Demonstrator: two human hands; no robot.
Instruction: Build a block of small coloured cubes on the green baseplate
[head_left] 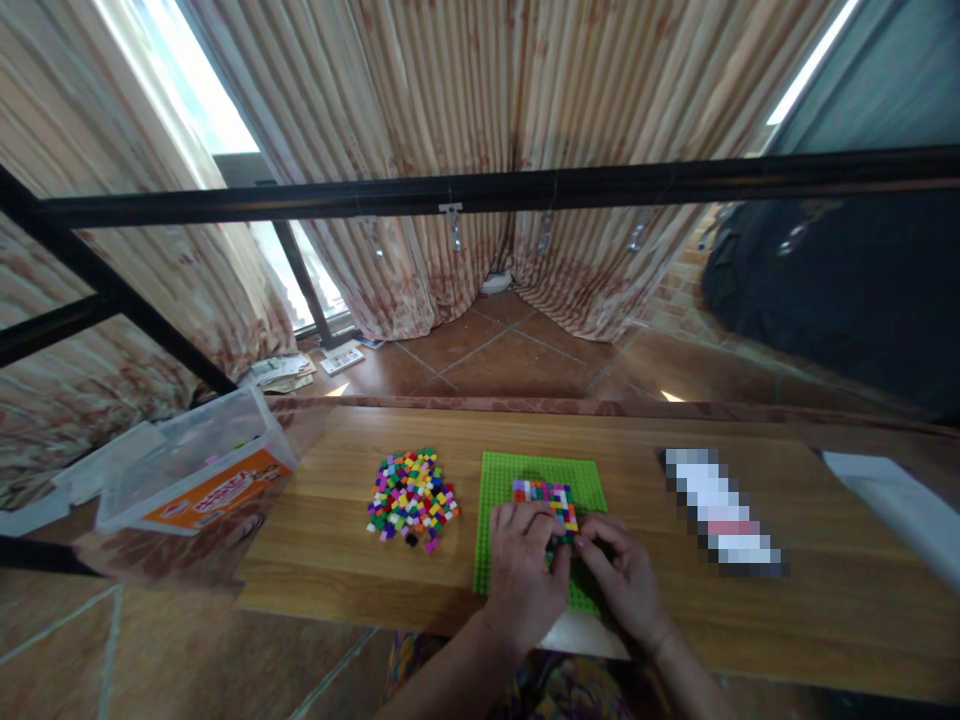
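Note:
A green studded baseplate (495, 475) lies on the wooden table in front of me. On it sits a block of small multicoloured bricks (536, 490), set close together. My left hand (525, 565) rests over the near left side of these bricks, its fingers curled and its thumb pointing toward them. My right hand (619, 570) is at their near right corner, thumb and forefinger pinched together. Whatever lies between the fingertips of either hand is too small or hidden to make out. Left of the baseplate is a pile of loose coloured bricks (412, 495).
A blurred-out flat object (724, 510) lies on the table (330, 560) to the right. White paper (885, 490) is at the far right. A clear plastic box (277, 430) with an orange label stands left of the table. A black metal bar (337, 200) crosses beyond, before curtains (435, 100).

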